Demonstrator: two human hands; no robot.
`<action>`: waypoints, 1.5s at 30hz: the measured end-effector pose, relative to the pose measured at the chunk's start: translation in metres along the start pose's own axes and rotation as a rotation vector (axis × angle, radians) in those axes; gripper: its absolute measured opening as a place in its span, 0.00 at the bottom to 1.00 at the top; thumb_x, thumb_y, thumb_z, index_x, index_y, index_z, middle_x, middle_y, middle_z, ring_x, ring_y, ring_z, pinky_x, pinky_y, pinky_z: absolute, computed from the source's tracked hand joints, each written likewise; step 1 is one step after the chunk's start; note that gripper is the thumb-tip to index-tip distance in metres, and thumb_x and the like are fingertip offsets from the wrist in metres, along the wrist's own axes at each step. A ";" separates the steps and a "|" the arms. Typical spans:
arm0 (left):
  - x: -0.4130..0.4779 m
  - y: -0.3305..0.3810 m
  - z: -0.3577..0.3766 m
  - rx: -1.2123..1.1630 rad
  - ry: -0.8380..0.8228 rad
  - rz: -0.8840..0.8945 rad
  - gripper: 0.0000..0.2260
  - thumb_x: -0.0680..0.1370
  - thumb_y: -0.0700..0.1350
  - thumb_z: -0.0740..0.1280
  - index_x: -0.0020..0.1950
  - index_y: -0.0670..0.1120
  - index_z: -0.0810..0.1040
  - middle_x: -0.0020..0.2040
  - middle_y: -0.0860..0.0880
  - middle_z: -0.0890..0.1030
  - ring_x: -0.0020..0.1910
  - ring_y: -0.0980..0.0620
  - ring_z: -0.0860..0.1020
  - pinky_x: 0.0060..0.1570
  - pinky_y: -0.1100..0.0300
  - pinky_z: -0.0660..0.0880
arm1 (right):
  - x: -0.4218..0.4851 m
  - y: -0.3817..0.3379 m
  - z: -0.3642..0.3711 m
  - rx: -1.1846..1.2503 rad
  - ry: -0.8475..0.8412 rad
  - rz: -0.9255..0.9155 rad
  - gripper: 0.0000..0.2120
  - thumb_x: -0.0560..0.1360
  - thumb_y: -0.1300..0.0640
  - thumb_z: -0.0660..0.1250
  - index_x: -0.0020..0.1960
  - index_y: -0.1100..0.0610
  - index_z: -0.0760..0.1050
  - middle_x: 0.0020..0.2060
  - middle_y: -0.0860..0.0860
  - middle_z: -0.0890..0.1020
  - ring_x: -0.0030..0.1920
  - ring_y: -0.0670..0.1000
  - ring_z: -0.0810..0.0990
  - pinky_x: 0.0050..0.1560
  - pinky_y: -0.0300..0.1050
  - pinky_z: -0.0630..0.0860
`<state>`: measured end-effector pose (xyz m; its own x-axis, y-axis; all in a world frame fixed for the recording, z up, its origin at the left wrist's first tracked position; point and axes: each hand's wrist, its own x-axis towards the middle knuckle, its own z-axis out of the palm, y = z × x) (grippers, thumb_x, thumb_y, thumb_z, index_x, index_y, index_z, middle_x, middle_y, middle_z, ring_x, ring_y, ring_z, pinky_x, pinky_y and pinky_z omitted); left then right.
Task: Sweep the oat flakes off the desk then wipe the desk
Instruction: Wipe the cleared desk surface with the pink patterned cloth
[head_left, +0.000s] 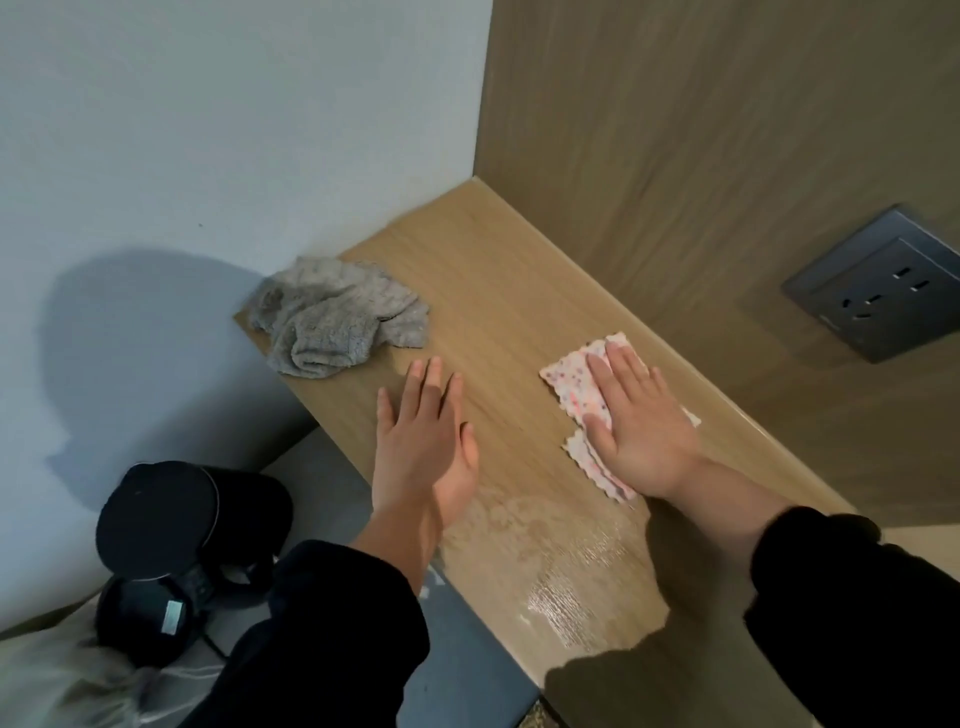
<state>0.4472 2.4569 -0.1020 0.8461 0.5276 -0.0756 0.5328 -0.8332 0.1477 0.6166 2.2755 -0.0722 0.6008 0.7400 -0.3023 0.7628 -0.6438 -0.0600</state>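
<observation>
The light wooden desk (498, 291) runs from a wall corner toward me. My right hand (636, 421) lies flat, palm down, on a pink-white speckled wiping cloth (569, 382) near the desk's right side. My left hand (423, 439) hovers over the desk's left part, fingers straight and held together, holding nothing. A crumpled grey towel (332, 322) rests at the desk's far left corner. A shiny wet patch (561, 571) covers the near part of the desk. No oat flakes are visible on the surface.
A wood-panelled wall with a dark power socket (883, 283) stands to the right. A white wall is behind the desk. Below the desk's left edge stands a black round bin-like object (171, 525) on a grey floor.
</observation>
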 end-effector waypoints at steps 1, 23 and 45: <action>0.002 0.001 -0.002 -0.004 0.008 0.013 0.25 0.78 0.45 0.64 0.75 0.44 0.66 0.76 0.42 0.63 0.76 0.42 0.59 0.68 0.37 0.62 | 0.014 -0.013 -0.004 0.035 0.003 0.048 0.36 0.75 0.37 0.35 0.79 0.51 0.36 0.78 0.53 0.37 0.77 0.51 0.34 0.76 0.51 0.35; -0.013 0.009 -0.015 -0.136 0.004 -0.072 0.31 0.77 0.55 0.38 0.79 0.45 0.49 0.79 0.49 0.48 0.78 0.52 0.43 0.75 0.49 0.39 | 0.182 -0.096 -0.046 -0.096 0.064 -0.486 0.25 0.83 0.45 0.43 0.79 0.45 0.45 0.79 0.47 0.46 0.78 0.50 0.42 0.75 0.57 0.42; -0.011 0.008 -0.009 -0.082 0.078 -0.071 0.26 0.78 0.50 0.52 0.72 0.40 0.69 0.73 0.44 0.68 0.73 0.45 0.65 0.71 0.42 0.58 | 0.166 -0.049 -0.049 -0.029 0.038 -0.247 0.31 0.82 0.41 0.40 0.80 0.53 0.41 0.79 0.52 0.42 0.78 0.51 0.40 0.76 0.50 0.39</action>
<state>0.4417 2.4460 -0.0909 0.8010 0.5986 -0.0125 0.5855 -0.7787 0.2255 0.6909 2.4398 -0.0729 0.4032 0.8816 -0.2455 0.8939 -0.4369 -0.1006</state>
